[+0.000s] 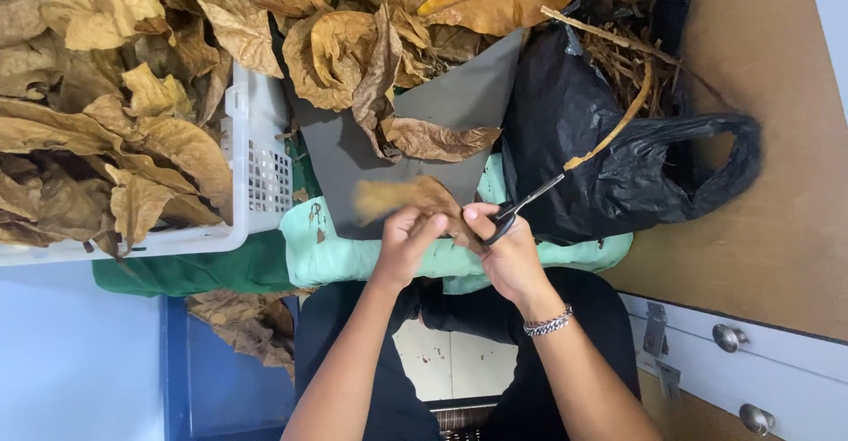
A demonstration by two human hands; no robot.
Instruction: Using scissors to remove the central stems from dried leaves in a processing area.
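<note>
Dry crinkled leaf [408,199], L hand [408,245], scissors [523,206]

A brown wooden table [777,229] fills the right side of the view, with pale drawers and round metal knobs along its near edge. A black plastic bag [609,141] stuffed with dry stems lies on it. To the left, a white plastic basket [256,167] heaped with dried brown leaves rests on a green cloth [203,269]. A grey sheet [459,105] lies between basket and bag, loose dried leaves spilling over it, with a light green cloth [344,251] at its near edge.
</note>
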